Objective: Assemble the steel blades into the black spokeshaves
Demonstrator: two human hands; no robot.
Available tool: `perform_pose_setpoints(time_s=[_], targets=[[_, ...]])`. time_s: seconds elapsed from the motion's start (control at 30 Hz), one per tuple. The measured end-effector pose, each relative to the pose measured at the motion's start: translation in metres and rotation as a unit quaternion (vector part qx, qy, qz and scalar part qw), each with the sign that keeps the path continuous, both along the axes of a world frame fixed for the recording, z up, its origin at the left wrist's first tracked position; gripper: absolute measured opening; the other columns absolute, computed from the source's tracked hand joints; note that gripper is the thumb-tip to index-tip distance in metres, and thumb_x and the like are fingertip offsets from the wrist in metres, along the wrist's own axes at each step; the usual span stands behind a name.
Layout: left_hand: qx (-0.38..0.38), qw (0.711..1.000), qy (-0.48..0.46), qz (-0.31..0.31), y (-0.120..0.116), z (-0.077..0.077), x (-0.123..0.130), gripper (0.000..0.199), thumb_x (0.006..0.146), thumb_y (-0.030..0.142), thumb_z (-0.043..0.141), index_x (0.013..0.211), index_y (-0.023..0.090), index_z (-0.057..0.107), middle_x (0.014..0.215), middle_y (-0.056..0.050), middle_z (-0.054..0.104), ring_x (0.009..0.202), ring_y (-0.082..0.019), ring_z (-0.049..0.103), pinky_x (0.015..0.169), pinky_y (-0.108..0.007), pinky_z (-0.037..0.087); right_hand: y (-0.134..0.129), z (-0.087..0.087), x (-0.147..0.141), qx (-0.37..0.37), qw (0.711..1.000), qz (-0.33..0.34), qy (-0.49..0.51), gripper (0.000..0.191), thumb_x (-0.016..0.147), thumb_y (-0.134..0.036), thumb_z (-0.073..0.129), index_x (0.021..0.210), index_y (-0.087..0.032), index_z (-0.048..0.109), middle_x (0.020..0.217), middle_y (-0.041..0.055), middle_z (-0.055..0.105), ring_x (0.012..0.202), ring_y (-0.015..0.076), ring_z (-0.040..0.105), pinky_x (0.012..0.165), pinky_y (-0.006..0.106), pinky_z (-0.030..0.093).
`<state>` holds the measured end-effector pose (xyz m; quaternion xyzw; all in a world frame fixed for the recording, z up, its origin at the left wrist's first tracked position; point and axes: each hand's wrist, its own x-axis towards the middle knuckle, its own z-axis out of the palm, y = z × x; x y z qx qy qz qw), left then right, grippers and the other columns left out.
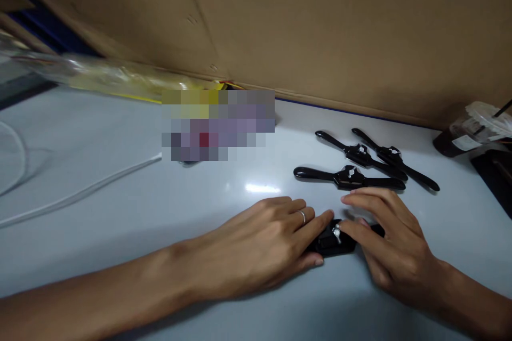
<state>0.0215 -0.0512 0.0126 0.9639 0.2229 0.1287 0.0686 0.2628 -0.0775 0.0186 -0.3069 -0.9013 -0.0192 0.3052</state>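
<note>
A black spokeshave (335, 245) lies flat on the table, partly covered by both hands. My left hand (276, 240), with a ring on one finger, is closed over its left handle and steadies the body. Over the right side, my right hand (396, 240) has its fingers curved and apart, one fingertip touching the small silver wing screw (337, 232). Just beyond my hands lies another black spokeshave (350, 177). Two more, a spokeshave (359, 153) and a crossing spokeshave (394, 155), rest behind it, close together.
A plastic cup of dark drink (460, 136) stands at the right, near a black object (496, 176). A blurred-out patch (224, 122) hides something at the back. A white cable (88, 187) crosses the left side. Clear plastic wrapping (132, 77) lies along the cardboard wall (304, 26).
</note>
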Motion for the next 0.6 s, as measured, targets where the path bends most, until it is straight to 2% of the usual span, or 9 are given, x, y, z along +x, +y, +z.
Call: perform_pose_setpoints(time_s=[0.1, 0.23, 0.3, 0.4, 0.47, 0.6], targets=[[-0.010, 1.000, 0.004, -0.001, 0.000, 0.000, 0.000, 0.037, 0.107, 0.035, 0.051, 0.133, 0.008, 0.053, 0.090, -0.006, 0.069, 0.073, -0.020, 0.064, 0.067, -0.034, 0.054, -0.001, 0.001, 0.000, -0.013, 0.999, 0.028, -0.011, 0.036, 0.087, 0.012, 0.049, 0.102, -0.012, 0.071, 0.111, 0.0158, 0.068, 0.108, 0.0263, 0.060, 0.086, 0.043, 0.058], [-0.013, 1.000, 0.001, -0.003, 0.000, 0.000, -0.001, 0.038, 0.108, 0.036, 0.048, 0.133, 0.008, 0.052, 0.089, -0.004, 0.068, 0.073, -0.021, 0.064, 0.065, -0.035, 0.056, -0.003, 0.003, -0.002, -0.039, 0.998, 0.047, -0.002, 0.032, 0.086, 0.009, 0.050, 0.096, -0.013, 0.071, 0.112, 0.0168, 0.066, 0.106, 0.0276, 0.060, 0.082, 0.043, 0.056], [-0.004, 1.000, -0.006, -0.004, -0.001, 0.001, 0.000, 0.039, 0.109, 0.037, 0.046, 0.135, 0.007, 0.050, 0.090, -0.005, 0.069, 0.074, -0.021, 0.066, 0.066, -0.035, 0.057, -0.003, 0.004, -0.004, -0.044, 0.999, 0.029, 0.010, 0.021, 0.088, 0.002, 0.055, 0.095, -0.012, 0.070, 0.102, 0.0159, 0.067, 0.094, 0.0258, 0.060, 0.074, 0.041, 0.053], [0.005, 1.000, -0.010, -0.002, -0.001, 0.001, 0.000, 0.039, 0.109, 0.037, 0.045, 0.134, 0.008, 0.050, 0.090, -0.006, 0.070, 0.075, -0.021, 0.067, 0.067, -0.035, 0.057, -0.004, 0.002, -0.008, -0.029, 0.999, -0.014, 0.010, 0.002, 0.093, -0.013, 0.066, 0.093, -0.011, 0.066, 0.078, 0.0077, 0.062, 0.072, 0.0199, 0.052, 0.064, 0.037, 0.047], [0.003, 1.000, -0.009, -0.001, -0.001, 0.001, 0.001, 0.038, 0.109, 0.037, 0.045, 0.134, 0.009, 0.051, 0.090, -0.006, 0.070, 0.075, -0.021, 0.067, 0.067, -0.035, 0.057, -0.005, -0.001, -0.009, -0.028, 0.999, -0.036, 0.006, 0.009, 0.095, -0.017, 0.068, 0.094, -0.010, 0.063, 0.072, 0.0035, 0.057, 0.067, 0.0178, 0.048, 0.062, 0.035, 0.043], [0.006, 1.000, -0.006, 0.001, 0.000, 0.001, 0.001, 0.038, 0.109, 0.038, 0.045, 0.133, 0.008, 0.050, 0.091, -0.006, 0.070, 0.075, -0.021, 0.067, 0.066, -0.035, 0.056, -0.008, -0.006, -0.009, -0.067, 0.995, -0.066, 0.018, 0.009, 0.099, -0.020, 0.064, 0.099, -0.012, 0.061, 0.074, 0.0006, 0.054, 0.067, 0.0162, 0.048, 0.063, 0.033, 0.041]])
